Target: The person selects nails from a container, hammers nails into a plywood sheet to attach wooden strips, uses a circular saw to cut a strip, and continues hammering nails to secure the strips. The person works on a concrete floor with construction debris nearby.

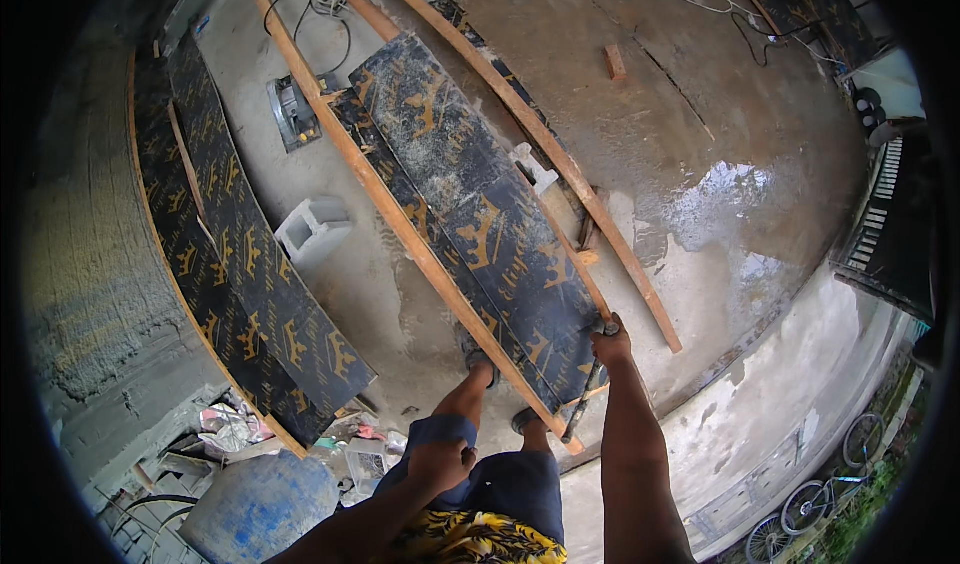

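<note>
I am reaching my right hand [611, 343] straight down, fingers clenching the near corner of a dark patterned board [478, 214] lying across timber strips [400, 219] on the wet concrete floor [700, 164]. My left hand [438, 464] is resting curled on my thigh. A grey concrete block [312, 230] is sitting nearby.

black film-faced plywood board [480, 214]: matt, scuffed, dusty | wooden batten [400, 214] beside board: bare, rough-sawn | concrete floor [640, 94] right of board: rough, glossy where wet | concrete block [312, 229] left of board: grey, coarse
</note>
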A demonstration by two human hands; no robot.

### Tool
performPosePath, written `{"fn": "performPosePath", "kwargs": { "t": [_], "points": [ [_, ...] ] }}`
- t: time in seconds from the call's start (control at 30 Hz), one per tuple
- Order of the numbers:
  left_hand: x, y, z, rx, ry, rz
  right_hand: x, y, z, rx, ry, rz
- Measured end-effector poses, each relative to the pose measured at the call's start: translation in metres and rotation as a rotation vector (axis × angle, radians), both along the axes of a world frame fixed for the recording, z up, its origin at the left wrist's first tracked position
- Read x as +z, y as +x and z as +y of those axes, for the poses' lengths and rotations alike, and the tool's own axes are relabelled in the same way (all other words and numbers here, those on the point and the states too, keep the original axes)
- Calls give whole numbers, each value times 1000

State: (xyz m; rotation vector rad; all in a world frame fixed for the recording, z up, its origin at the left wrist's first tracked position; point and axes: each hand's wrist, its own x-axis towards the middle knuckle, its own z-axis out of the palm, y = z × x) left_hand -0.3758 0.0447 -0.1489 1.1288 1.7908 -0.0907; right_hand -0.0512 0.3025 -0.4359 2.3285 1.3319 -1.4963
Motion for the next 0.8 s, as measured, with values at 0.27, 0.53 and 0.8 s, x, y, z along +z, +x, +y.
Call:
{"fn": "performPosePath", "kwargs": {
  "t": [0.27, 0.53, 0.8],
  "points": [
    [1, -19, -12, 2, -58, 52, 56, -59, 21, 271, -111, -59],
    [-29, -33, 12, 312, -211, -64, 189, -98, -12, 915, -1, -213],
    [-67, -70, 222, 493, -316, 107, 282, -174, -99, 1055, 367, 178]
  ]
}}
